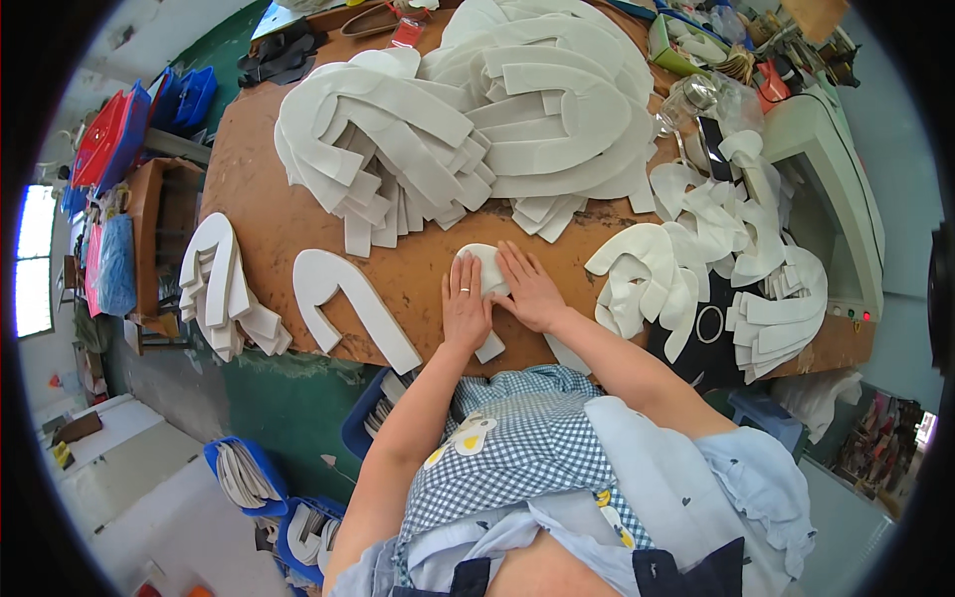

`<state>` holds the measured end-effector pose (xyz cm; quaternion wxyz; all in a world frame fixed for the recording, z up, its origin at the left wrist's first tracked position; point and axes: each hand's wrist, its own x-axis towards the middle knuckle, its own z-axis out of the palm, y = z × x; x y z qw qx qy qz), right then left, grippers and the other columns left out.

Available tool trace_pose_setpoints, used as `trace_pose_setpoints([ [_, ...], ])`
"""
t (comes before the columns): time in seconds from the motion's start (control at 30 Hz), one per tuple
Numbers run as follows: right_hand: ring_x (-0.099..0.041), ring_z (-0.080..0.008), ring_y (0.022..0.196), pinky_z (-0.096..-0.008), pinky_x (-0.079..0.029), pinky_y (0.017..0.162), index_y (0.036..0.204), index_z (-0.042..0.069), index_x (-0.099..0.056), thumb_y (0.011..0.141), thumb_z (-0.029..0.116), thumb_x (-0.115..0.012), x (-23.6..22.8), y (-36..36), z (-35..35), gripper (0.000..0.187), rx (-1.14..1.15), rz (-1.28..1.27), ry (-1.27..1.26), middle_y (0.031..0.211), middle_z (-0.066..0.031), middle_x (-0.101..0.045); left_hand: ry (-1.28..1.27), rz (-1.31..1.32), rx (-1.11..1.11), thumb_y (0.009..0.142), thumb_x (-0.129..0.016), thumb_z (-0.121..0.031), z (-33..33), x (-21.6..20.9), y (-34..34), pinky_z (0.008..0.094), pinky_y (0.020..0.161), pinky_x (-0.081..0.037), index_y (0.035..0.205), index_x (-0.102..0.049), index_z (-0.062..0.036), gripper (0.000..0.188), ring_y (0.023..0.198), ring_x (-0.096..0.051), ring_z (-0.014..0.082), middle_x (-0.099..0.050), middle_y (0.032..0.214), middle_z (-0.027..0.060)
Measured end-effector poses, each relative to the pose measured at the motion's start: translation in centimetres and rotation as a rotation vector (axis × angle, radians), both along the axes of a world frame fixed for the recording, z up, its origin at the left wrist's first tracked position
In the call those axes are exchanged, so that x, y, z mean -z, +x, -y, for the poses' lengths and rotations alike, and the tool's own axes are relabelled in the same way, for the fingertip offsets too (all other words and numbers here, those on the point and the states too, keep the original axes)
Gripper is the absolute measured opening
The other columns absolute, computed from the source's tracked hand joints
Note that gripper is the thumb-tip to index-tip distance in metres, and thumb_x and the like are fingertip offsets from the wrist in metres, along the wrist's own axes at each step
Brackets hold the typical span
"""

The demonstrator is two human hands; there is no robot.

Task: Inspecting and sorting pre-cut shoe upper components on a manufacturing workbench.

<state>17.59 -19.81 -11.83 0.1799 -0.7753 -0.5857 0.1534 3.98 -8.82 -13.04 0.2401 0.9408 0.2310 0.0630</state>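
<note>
A white horseshoe-shaped padded piece [483, 253] lies on the brown table near its front edge. My left hand [466, 306] rests flat on its left side, with a ring on one finger. My right hand [530, 289] presses on its right side, fingers stretched out and thumb close to the left hand. Both hands cover most of the piece; one end of it shows below them. To the left lies another U-shaped piece [366, 303], thick and white. Right of my hands are thinner, curled white pieces [637, 261], loosely overlapping.
Big piles of white U-shaped pieces [567, 109] fill the table's far side. A smaller stack [217, 279] stands at the left edge, another [781, 318] at the right. A grey-green machine housing [826, 189] borders the right. Blue bins [244, 476] with white pieces stand below left.
</note>
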Motion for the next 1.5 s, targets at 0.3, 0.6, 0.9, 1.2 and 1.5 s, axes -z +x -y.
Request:
trace_pose_setpoints([
  [0.3, -0.009, -0.0324, 0.144, -0.0453, -0.017, 0.114, 0.144, -0.005, -0.019, 0.086, 0.046, -0.057, 0.1, -3.3, 6.5, 0.086, 0.048, 0.061, -0.178, 0.154, -0.0195, -0.012, 0.036, 0.079, -0.239, 0.087, -0.057, -0.028, 0.8, 0.4, -0.8, 0.0503, 0.113, -0.015, 0.145, -0.018, 0.0033, 0.077, 0.142, -0.013, 0.0385, -0.014, 0.153, 0.0225],
  [0.6, -0.043, -0.0343, 0.118, -0.0442, -0.038, 0.097, 0.127, -0.004, -0.043, 0.080, 0.028, -0.064, -2.6, -2.1, 2.3, 0.060, 0.162, 0.173, -0.102, 0.126, -0.0193, -0.045, 0.033, -0.004, 0.020, 0.083, -0.063, -0.025, 2.9, -0.6, -4.8, 0.0522, 0.107, -0.025, 0.140, -0.028, 0.0039, 0.073, 0.132, -0.029, 0.0401, -0.029, 0.145, 0.0242],
  [0.9, -0.052, -0.0305, 0.095, -0.0405, -0.047, 0.074, 0.097, 0.004, -0.058, 0.072, 0.009, -0.065, -0.6, 0.3, -2.3, 0.027, 0.245, 0.035, 0.102, 0.098, -0.0129, -0.052, -0.103, -0.031, -0.464, 0.076, -0.072, -0.016, 0.3, -2.3, -1.0, 0.0425, 0.088, -0.045, 0.127, -0.044, -0.0011, 0.060, 0.107, -0.050, 0.0351, -0.048, 0.115, 0.0171],
  [1.2, -0.052, -0.0295, 0.092, -0.0393, -0.045, 0.075, 0.091, 0.007, -0.058, 0.067, 0.002, -0.061, 0.1, 0.4, -3.0, 0.024, 0.256, -0.015, 0.253, 0.094, -0.0103, -0.053, -0.074, 0.044, -0.423, 0.074, -0.071, -0.010, 0.9, -2.8, -1.4, 0.0412, 0.088, -0.047, 0.124, -0.047, -0.0033, 0.056, 0.109, -0.049, 0.0343, -0.048, 0.119, 0.0159],
  [1.5, -0.052, -0.0276, 0.087, -0.0376, -0.043, 0.076, 0.078, 0.009, -0.057, 0.065, -0.001, -0.059, -0.6, 0.9, -2.5, 0.016, 0.154, -0.056, 0.257, 0.086, -0.0068, -0.054, -0.082, 0.235, -0.270, 0.070, -0.070, -0.003, -1.8, -1.7, -1.1, 0.0430, 0.091, -0.042, 0.115, -0.052, -0.0011, 0.048, 0.107, -0.049, 0.0347, -0.052, 0.115, 0.0150],
])
